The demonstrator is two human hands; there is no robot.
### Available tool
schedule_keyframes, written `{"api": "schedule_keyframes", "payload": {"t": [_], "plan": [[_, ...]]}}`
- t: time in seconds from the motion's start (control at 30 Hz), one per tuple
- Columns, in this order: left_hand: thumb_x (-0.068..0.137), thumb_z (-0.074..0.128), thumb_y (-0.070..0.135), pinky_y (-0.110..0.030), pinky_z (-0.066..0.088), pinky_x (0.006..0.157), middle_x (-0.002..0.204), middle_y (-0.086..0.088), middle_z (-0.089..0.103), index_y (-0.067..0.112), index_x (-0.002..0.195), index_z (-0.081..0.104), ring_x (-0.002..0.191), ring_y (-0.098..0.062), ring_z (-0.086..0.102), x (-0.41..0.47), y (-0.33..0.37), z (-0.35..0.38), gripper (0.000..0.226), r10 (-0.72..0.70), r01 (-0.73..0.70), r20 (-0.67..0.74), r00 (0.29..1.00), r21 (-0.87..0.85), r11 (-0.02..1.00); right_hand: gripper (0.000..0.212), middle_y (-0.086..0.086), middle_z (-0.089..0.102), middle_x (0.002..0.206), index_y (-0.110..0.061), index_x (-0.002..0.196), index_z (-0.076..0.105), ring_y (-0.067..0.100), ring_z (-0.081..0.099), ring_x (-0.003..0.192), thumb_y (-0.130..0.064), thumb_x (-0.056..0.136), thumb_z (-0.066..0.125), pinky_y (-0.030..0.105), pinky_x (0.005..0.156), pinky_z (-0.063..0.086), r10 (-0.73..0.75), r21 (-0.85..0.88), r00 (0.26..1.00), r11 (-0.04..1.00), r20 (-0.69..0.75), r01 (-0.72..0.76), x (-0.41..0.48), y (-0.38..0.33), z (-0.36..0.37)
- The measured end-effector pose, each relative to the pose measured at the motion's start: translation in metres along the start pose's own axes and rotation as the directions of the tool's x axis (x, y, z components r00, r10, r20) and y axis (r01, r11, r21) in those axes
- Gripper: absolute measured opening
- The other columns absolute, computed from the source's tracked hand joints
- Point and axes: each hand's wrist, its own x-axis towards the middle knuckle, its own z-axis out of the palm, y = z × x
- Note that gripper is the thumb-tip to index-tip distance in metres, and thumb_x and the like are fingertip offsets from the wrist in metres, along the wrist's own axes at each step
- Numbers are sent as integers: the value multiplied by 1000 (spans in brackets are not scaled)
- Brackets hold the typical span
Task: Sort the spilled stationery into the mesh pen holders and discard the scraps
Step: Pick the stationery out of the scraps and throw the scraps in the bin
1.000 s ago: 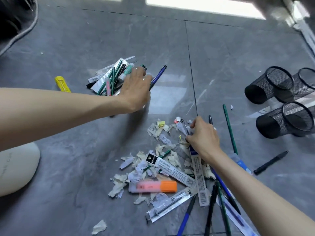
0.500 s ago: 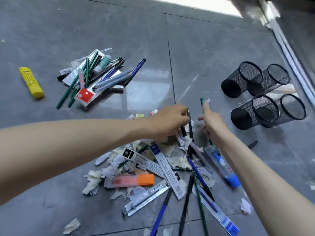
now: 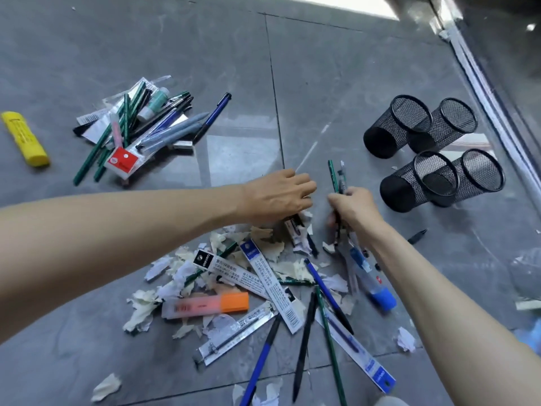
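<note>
Torn paper scraps point(image 3: 272, 253) lie mixed with pens, refill packets and an orange highlighter point(image 3: 205, 304) on the grey tile floor. My right hand point(image 3: 352, 208) grips a green pencil and a pen or two point(image 3: 333, 177), which stick up above the pile's far edge. My left hand point(image 3: 278, 196) reaches down onto the top of the pile with its fingers curled under; what they hold is hidden. Four black mesh pen holders point(image 3: 418, 183) lie on their sides to the right of my right hand.
A second heap of pens, green pencils and packets point(image 3: 140, 124) lies at the upper left, with a yellow highlighter point(image 3: 25, 139) beyond it. A black pen point(image 3: 417, 236) lies alone near the holders. A window track point(image 3: 483, 83) borders the floor on the right.
My left hand left the upper-left heap and came down to the scrap pile. My right hand took up the green pencil with a pen and raised them toward the holders.
</note>
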Motion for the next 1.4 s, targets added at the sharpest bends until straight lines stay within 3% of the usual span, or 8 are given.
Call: {"api": "schedule_keyframes", "payload": {"t": [0.23,0.43,0.57,0.7,0.83,1.03,1.2,1.4], "plan": [[72,47,-20,-19,31,57,62,-3,45,11,88,42,50,-21,38,-9,-21,-11,36,-297,297,20,955,-117,948,18,5,70,64,-10,89,63,24,66,71,-25,90,53,27,72,52,65,-99,985,992,-162,-82,27,21,-17],[90,53,9,-32,39,61,109,-1,66,22,125,45,88,-27,60,-1,-14,-11,38,-616,686,304,727,-292,666,40,2,50,71,-11,74,49,25,52,75,-39,74,77,31,57,37,61,-339,997,938,-53,-75,24,24,-12],[85,55,7,-35,46,74,105,-6,65,19,105,52,93,-25,62,7,-11,-12,24,-655,802,496,570,-507,315,36,3,42,57,-13,60,38,16,38,50,-21,75,71,27,46,28,62,-224,998,972,-8,-62,24,16,-22],[88,41,-6,-38,50,62,87,-17,56,10,85,39,66,-26,69,22,3,-20,16,-572,643,673,469,-704,-302,11,3,49,50,-14,70,48,17,44,43,-10,76,57,25,48,35,-55,-23,998,998,4,55,21,13,-34],[93,43,-7,-38,55,73,81,-12,53,4,98,45,62,-19,67,34,17,-24,13,-487,510,734,473,-680,-527,13,9,57,52,-6,85,51,17,49,42,0,87,40,23,42,38,15,375,972,921,235,-105,2,-1,-32],[97,40,-4,-30,52,59,77,-10,56,12,113,52,62,-18,52,45,32,-32,26,-512,375,736,442,-671,-640,26,6,49,51,-10,89,54,12,45,32,-29,101,41,19,41,42,115,674,941,670,320,-311,-14,-29,7],[97,40,3,-37,52,75,111,-16,63,17,131,45,88,-27,59,33,26,-44,37,-614,384,643,458,-766,-516,29,13,62,79,-4,118,52,23,60,55,-26,99,49,44,55,54,147,756,955,585,257,-294,-20,-62,31],[97,42,11,-37,51,83,96,-15,66,-1,109,59,87,-21,60,-8,5,-60,24,-654,495,523,546,-832,-251,54,16,63,113,-1,126,49,20,63,72,-44,95,49,27,43,50,54,810,926,467,374,-354,-32,-98,56]]}}
